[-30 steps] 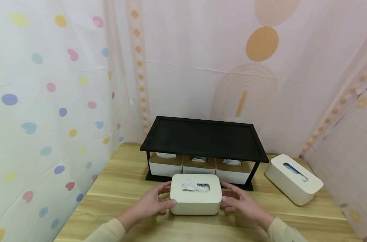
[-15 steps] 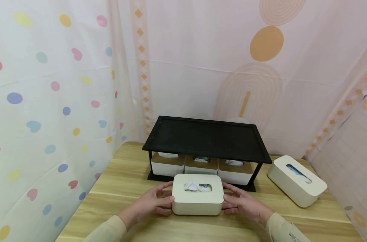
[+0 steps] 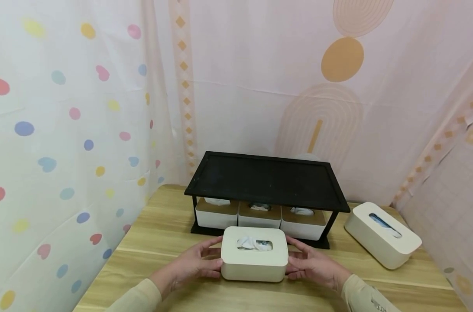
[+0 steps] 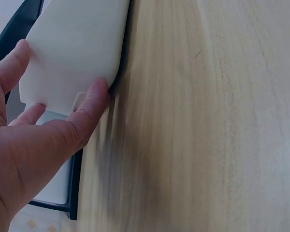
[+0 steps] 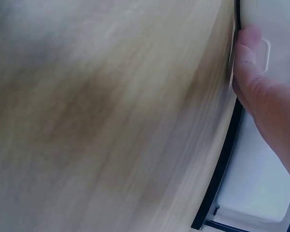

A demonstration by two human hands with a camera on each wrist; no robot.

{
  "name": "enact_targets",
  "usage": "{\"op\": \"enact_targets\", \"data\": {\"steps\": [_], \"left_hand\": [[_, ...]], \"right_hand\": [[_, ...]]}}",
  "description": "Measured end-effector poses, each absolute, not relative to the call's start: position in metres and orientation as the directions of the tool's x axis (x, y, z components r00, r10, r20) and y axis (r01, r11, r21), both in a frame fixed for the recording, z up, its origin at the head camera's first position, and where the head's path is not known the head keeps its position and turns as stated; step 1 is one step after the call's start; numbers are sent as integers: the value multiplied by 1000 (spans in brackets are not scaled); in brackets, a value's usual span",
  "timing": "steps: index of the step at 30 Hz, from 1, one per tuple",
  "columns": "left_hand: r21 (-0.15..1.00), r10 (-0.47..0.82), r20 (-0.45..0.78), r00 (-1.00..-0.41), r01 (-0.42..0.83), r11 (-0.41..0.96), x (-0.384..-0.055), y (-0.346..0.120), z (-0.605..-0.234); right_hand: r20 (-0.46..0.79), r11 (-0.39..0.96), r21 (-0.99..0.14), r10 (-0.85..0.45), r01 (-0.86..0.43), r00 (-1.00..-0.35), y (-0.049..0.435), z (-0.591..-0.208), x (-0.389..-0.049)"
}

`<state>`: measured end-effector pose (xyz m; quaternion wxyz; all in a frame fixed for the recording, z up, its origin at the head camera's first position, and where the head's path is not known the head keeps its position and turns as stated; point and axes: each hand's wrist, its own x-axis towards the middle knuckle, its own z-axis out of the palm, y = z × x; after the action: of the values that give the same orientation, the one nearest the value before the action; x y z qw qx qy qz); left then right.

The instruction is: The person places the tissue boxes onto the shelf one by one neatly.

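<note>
A cream tissue box (image 3: 254,271) with an oval slot in its lid is in the middle of the head view, in front of a black rack. White tissue (image 3: 247,243) shows in the slot. My left hand (image 3: 191,265) grips its left end; the left wrist view has the thumb low on the end wall and fingertips farther up. At the opposite end my right hand (image 3: 314,265) holds the box, its thumb (image 5: 249,41) against the end wall in the right wrist view. Whether the box's underside touches the table cannot be told.
The black rack (image 3: 265,180) stands behind, with three white boxes with brown lids, such as the left one (image 3: 217,219), under its top. A second cream tissue box (image 3: 378,238) lies angled at the right. Curtains (image 3: 240,108) border the wooden table (image 3: 150,225).
My left thumb has shifted slightly from the box's front corner to its end. The box stays in about the same place before the rack. The head view has shifted a little.
</note>
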<state>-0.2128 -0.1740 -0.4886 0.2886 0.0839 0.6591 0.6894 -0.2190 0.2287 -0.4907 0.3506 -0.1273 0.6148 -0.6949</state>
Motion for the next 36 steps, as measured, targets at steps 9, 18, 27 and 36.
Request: {"op": "enact_targets", "data": {"steps": [9,18,27,36], "left_hand": [[962,507,-248,-825,-273,24,-212,-174,-481],[964,501,-247,-829,-264,38,-213,-174,-472],[965,502,-245,-830,-257,46,-215,-177,-462],[972,520,-212,-827,-231,28,-215,-179,-452]], "right_hand": [[-246,-15,-944,-638,331,-730,228,-486,-218],[-222,-21,-950,-655,311,-722,228,-480,-221],[-191,-39,-956,-666,289,-721,226,-470,-221],[-170,-24,-969,-652,244,-739,225,-459,-220]]}}
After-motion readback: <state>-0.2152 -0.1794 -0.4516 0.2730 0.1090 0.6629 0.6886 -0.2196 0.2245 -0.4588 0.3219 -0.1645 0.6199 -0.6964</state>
